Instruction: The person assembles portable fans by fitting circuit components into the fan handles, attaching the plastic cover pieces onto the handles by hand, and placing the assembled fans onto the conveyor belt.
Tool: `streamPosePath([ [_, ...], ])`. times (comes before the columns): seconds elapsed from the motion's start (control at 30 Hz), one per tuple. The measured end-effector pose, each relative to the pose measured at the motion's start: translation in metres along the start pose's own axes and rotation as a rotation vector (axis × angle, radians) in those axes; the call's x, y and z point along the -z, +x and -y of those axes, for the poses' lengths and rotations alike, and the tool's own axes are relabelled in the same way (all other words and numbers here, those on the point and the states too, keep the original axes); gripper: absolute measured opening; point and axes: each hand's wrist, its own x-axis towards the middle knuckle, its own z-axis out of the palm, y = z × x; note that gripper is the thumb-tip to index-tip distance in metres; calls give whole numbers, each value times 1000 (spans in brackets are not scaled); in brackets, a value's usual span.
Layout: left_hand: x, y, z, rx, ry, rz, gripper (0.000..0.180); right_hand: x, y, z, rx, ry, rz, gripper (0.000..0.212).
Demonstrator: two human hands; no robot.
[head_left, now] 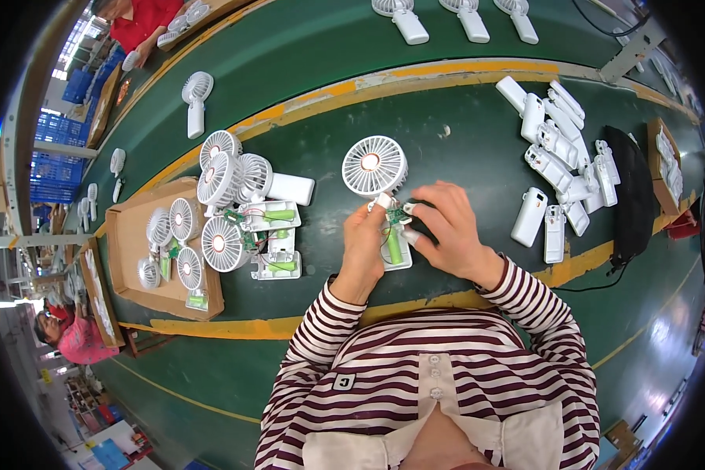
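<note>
A white handheld fan [374, 166] lies before me, its round head pointing away and its handle open toward me. Inside the handle show a green battery [392, 246], thin wires and a small green circuit board [398, 214]. My left hand [360, 247] is closed on the left side of the fan's neck and handle, thumb near the board. With bent fingers, my right hand [452, 233] grips at the right edge of the board and handle. Its fingertips partly cover what they touch.
Left are several fans with open handles [225, 244] and a cardboard tray [116, 235] of fans. At right lie white handle shells [530, 211], a black bag [631, 196] and a cardboard box [656, 129]. Beyond a yellow edge, finished-looking fans [196, 102] rest on a green belt. Other people work far left.
</note>
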Motion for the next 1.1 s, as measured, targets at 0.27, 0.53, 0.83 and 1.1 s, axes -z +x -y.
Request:
streamPosePath([
  [0.27,-3,-13,6,79,33,-25,20,-11,4,0,172,-64,-82,25],
  [0.53,-5,-13,1,123,-72,11,18,-1,2,3,248,-116,-51,15],
  [0.83,-4,-11,5,127,-197,12,21,-5,-7,4,240,-98,-91,11],
  [1.1,-9,-13,0,113,-101,44,23,3,-6,-1,198,-93,13,10],
])
